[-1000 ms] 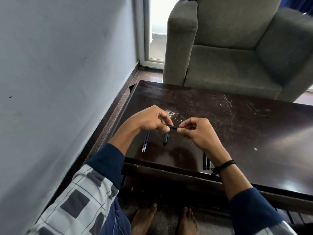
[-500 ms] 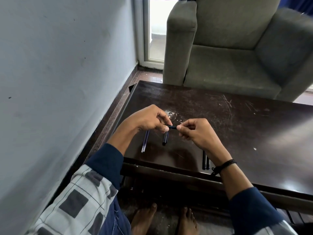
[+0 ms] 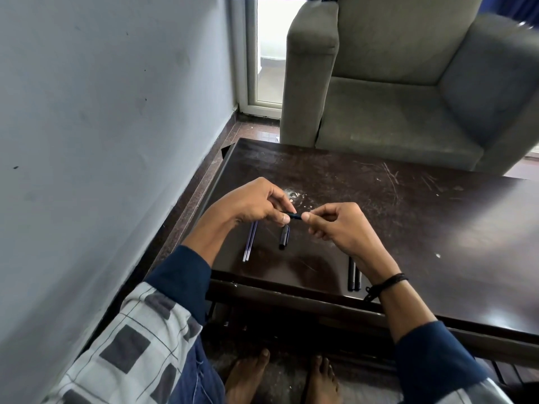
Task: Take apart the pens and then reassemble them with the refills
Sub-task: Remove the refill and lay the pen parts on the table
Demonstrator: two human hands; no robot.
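Observation:
Above the dark wooden table [image 3: 408,228] I hold a black pen [image 3: 292,214] level between both hands. My left hand [image 3: 250,204] pinches its left end and my right hand [image 3: 335,225] pinches its right end, so only a short middle stretch shows. Two thin blue refills [image 3: 249,243] lie side by side on the table under my left hand. A black pen cap [image 3: 284,237] lies just below the held pen. Two black pen barrels [image 3: 353,275] lie near the table's front edge, partly hidden by my right wrist.
A grey armchair [image 3: 408,83] stands right behind the table. A pale wall [image 3: 102,141] runs close along the left. My bare feet [image 3: 280,377] are on the floor under the table's front edge.
Both hands have risen slightly with the pen still pinched between them. The parts on the table have not moved.

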